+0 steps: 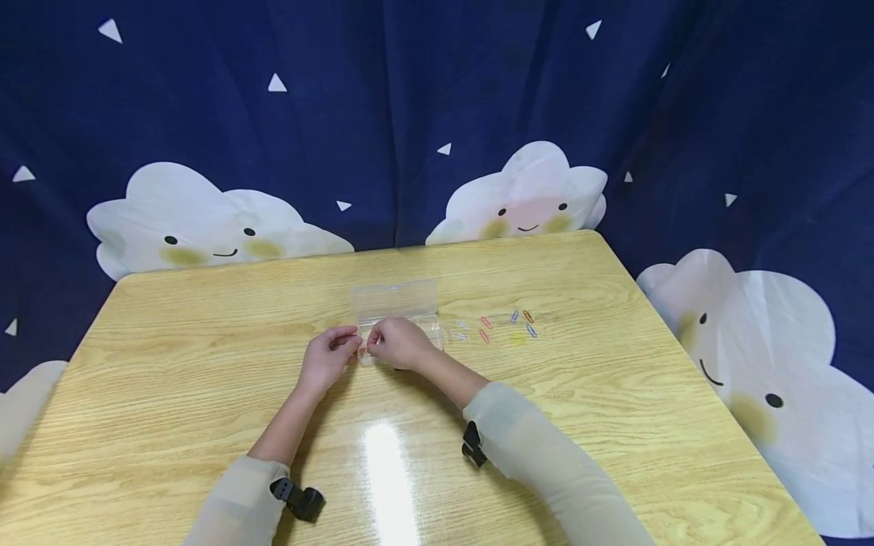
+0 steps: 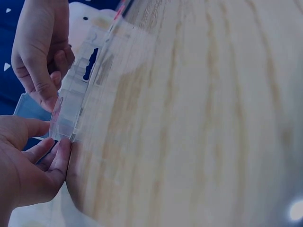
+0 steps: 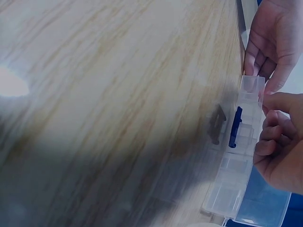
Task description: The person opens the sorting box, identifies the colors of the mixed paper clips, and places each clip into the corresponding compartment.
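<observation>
The box (image 3: pixel 225 198) is lying open on the tabletop (image 1: pixel 205 341). The left grip (image 1: pixel 326 360) is pinching one end. The right grip (image 1: pixel 401 343) is bending beside a red bit (image 2: pixel 57 109), maybe holding it; I cannot tell. Holding the box still should be helping. Clips (image 1: pixel 484 336) are lying beside it.
</observation>
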`<state>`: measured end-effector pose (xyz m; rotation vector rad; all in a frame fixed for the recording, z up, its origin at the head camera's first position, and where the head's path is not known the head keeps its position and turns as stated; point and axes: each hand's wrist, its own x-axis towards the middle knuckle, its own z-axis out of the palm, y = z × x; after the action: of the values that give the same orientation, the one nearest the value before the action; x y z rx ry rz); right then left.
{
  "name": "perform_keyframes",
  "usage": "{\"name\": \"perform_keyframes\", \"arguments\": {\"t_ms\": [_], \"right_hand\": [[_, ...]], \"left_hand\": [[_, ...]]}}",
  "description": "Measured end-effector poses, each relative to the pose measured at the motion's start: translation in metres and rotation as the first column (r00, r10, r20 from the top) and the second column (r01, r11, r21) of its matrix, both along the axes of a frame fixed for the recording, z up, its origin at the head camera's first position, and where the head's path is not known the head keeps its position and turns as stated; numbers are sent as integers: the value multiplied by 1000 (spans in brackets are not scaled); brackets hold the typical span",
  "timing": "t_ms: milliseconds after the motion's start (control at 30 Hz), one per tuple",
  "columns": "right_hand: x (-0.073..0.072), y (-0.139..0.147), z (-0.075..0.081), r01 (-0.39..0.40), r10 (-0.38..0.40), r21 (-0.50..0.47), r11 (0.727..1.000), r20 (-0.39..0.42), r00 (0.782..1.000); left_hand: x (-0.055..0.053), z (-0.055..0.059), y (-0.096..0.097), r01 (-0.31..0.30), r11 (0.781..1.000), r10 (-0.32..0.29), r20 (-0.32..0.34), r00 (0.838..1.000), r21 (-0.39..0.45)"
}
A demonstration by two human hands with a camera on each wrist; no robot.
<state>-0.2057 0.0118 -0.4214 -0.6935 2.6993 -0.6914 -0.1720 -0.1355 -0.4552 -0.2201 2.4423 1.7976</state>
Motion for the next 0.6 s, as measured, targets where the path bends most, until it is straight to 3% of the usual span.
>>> {"name": "perform_keyframes", "arguments": {"t_ms": [600], "right_hand": [[-2, 3, 2, 28, -28, 1, 1000, -29, 999]], "left_hand": [[-1, 0, 1, -6, 1000, 6, -2, 1000, -6]]}}
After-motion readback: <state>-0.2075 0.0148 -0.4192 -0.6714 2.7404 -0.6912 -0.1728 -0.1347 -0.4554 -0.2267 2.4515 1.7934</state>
